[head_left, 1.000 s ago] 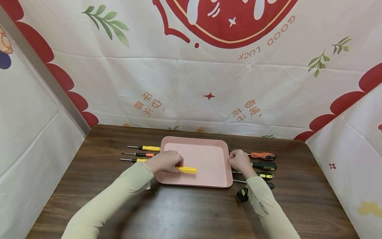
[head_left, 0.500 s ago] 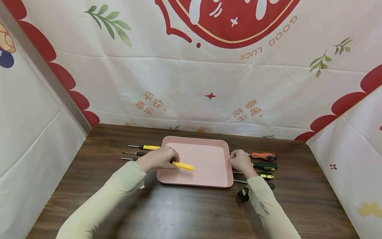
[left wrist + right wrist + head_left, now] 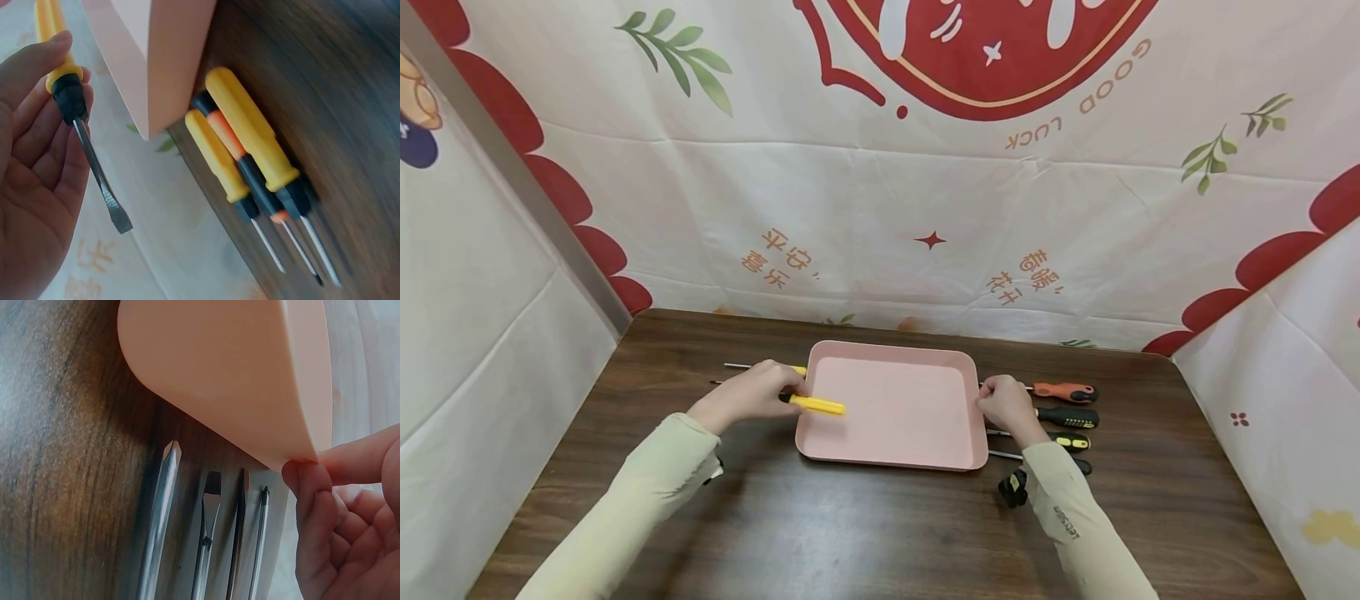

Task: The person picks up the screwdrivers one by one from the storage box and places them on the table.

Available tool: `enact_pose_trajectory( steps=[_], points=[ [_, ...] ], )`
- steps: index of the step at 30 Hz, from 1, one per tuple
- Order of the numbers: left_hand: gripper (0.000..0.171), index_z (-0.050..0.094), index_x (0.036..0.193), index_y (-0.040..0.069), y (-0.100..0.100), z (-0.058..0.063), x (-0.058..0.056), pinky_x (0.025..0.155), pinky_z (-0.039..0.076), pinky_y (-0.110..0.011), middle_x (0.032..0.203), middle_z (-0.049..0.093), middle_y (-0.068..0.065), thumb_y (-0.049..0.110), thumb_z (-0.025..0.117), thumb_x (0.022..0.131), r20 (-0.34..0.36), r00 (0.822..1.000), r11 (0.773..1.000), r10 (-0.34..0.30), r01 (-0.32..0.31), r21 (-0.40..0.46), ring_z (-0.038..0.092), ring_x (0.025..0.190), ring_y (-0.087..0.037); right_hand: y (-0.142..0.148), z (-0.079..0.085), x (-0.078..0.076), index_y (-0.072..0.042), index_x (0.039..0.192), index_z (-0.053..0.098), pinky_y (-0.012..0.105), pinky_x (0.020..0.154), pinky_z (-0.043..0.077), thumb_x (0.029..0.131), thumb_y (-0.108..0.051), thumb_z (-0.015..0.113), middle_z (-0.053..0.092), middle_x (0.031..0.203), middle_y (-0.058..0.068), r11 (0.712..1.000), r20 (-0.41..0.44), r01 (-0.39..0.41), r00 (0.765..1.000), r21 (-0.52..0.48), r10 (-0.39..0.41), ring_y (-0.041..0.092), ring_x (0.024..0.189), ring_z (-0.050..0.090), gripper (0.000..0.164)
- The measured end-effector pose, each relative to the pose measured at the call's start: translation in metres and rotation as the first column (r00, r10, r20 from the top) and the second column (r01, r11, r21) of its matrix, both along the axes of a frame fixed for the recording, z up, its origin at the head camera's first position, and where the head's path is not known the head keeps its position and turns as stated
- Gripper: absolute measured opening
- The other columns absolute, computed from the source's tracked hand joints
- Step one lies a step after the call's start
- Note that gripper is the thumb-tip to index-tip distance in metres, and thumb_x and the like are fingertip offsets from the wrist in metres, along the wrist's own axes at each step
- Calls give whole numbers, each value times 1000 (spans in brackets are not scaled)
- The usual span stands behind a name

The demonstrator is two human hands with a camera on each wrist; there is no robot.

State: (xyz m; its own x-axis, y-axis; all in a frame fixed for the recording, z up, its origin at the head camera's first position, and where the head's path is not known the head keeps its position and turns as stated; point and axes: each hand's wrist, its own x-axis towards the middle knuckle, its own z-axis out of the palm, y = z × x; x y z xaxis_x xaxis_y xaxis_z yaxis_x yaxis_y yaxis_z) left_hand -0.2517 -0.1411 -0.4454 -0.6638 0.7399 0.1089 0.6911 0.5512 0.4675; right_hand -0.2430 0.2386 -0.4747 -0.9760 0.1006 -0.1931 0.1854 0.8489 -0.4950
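Observation:
My left hand (image 3: 756, 392) grips a flat-blade screwdriver (image 3: 57, 69) by its yellow handle, near the tray's left wall. In the head view the handle (image 3: 817, 405) reaches over the left part of the pink tray (image 3: 887, 464); the hand hides the blade there, but the left wrist view shows its flat tip. My right hand (image 3: 1004, 405) pinches the tray's right rim between thumb and fingers, as the right wrist view shows. Beside the tray's left end lie two yellow-handled screwdrivers (image 3: 247, 125) with a black-and-orange screwdriver (image 3: 253, 181) between them.
Right of the tray lie several screwdrivers, among them an orange-handled one (image 3: 1063, 392) and a black-handled one (image 3: 1067, 417), blades pointing at the tray. A small black object (image 3: 1012, 489) is by the right wrist. The wooden table (image 3: 850, 533) backs onto a printed cloth (image 3: 865, 200).
My left hand has moved left with the yellow screwdriver, from over the tray to its left edge. The right hand keeps its pinch on the rim.

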Motion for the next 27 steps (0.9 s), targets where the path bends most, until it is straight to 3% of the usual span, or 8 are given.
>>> enact_pose_trajectory(
  steps=[8, 13, 20, 27],
  points=[
    [9, 68, 78, 9, -25, -7, 5, 61, 45, -22, 75, 64, 4, 12, 74, 72, 19, 997, 997, 78, -78, 2, 51, 65, -4, 1, 0, 0, -5, 65, 56, 28, 51, 36, 76, -5, 54, 52, 63, 5, 1000, 0, -5, 1000, -2, 5, 20, 56, 46, 11],
    [11, 68, 80, 7, -44, -19, 5, 62, 46, -24, 76, 63, 3, 12, 74, 72, 41, 990, 991, 132, -133, 13, 52, 67, -7, 0, 0, -1, -5, 65, 57, 28, 51, 37, 75, -4, 54, 53, 62, 5, 1000, 0, -4, 1000, -7, 4, 19, 56, 46, 10],
    [16, 68, 84, 6, -61, -37, 5, 67, 49, -29, 81, 66, 0, 13, 74, 72, 132, 968, 977, 213, -215, -4, 57, 73, -9, 1, -1, -1, -5, 65, 57, 28, 51, 37, 75, -5, 54, 53, 62, 5, 1000, 1, -2, 1000, -13, 2, 19, 56, 46, 10],
    [17, 67, 85, 6, -66, -53, 7, 67, 48, -27, 81, 65, 2, 14, 74, 72, 122, 967, 975, 223, -222, -20, 56, 74, -7, 1, -2, 0, -5, 66, 57, 28, 50, 37, 75, -5, 54, 53, 62, 5, 1000, 2, -2, 1000, -14, 2, 19, 55, 46, 9]
  ],
)
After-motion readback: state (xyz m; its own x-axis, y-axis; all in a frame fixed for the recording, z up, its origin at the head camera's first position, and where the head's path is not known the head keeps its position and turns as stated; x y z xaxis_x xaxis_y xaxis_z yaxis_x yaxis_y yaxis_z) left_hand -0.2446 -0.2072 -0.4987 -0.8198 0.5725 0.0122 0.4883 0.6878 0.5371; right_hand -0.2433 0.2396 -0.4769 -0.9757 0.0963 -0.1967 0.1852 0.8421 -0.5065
